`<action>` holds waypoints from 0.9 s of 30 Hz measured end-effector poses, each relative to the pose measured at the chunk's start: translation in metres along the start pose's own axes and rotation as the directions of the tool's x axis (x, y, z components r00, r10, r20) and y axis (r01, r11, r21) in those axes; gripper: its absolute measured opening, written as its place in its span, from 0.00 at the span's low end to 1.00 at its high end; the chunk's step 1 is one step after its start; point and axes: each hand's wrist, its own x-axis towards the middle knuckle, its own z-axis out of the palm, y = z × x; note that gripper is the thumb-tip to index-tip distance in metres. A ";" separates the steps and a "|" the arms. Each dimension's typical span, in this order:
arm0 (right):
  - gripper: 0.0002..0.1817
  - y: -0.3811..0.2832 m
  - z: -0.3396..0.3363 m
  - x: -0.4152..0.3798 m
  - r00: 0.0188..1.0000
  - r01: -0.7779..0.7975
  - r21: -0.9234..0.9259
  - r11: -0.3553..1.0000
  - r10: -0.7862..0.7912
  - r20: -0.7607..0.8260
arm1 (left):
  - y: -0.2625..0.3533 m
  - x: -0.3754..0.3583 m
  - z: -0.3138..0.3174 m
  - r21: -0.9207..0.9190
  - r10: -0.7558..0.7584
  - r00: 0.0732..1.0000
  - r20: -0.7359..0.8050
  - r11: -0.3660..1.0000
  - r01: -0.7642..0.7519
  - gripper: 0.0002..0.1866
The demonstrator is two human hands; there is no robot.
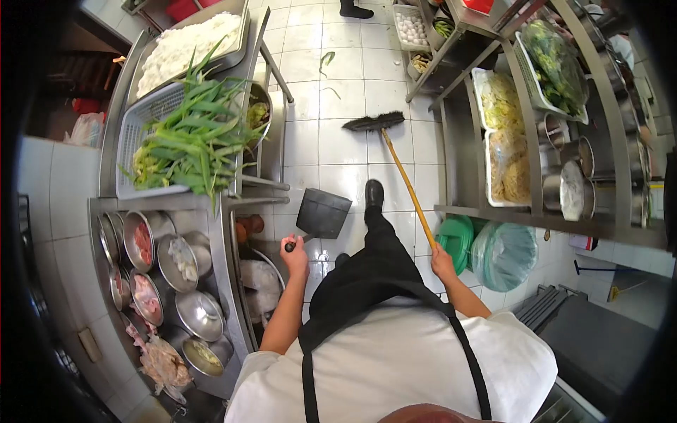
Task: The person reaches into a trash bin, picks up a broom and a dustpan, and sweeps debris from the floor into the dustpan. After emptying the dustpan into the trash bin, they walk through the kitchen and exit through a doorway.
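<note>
My left hand is closed around the handle of a black dustpan, whose pan is low over the white tiles in front of me. In my right hand is the upper end of a broom with a yellowish wooden stick. The broom's dark bristle head rests on the floor ahead, beyond my booted foot. Farther up the aisle lie green leaf scraps on the tiles.
Left, a steel counter carries a white basket of long green leaves, a tray of white food and several metal bowls. Steel shelves with vegetable baskets line the right, above a green bin. Another person's dark shoe shows at the top.
</note>
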 end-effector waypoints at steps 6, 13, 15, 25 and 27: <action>0.18 -0.047 -0.060 0.114 0.994 -0.103 0.053 0.993 0.101 0.034 | 0.025 0.053 0.075 0.003 -0.039 0.999 -0.010 0.999 0.039 0.09; 0.15 -0.118 -0.104 0.329 0.982 0.167 -0.043 0.985 -0.162 0.097 | 0.050 0.116 0.183 -0.052 -0.020 0.999 -0.041 0.998 0.018 0.11; 0.19 -0.151 -0.122 0.405 0.992 0.100 0.047 0.994 -0.103 0.076 | 0.066 0.129 0.217 -0.062 -0.026 0.997 -0.068 0.998 0.022 0.11; 0.23 -0.148 -0.181 0.307 0.999 0.050 0.190 0.980 -0.052 0.010 | 0.109 0.191 0.277 -0.043 0.006 0.992 -0.129 0.999 -0.012 0.12; 0.21 -0.113 -0.175 0.249 0.999 0.045 0.123 0.991 -0.047 0.017 | 0.117 0.198 0.279 -0.087 -0.071 0.988 -0.139 0.994 0.059 0.12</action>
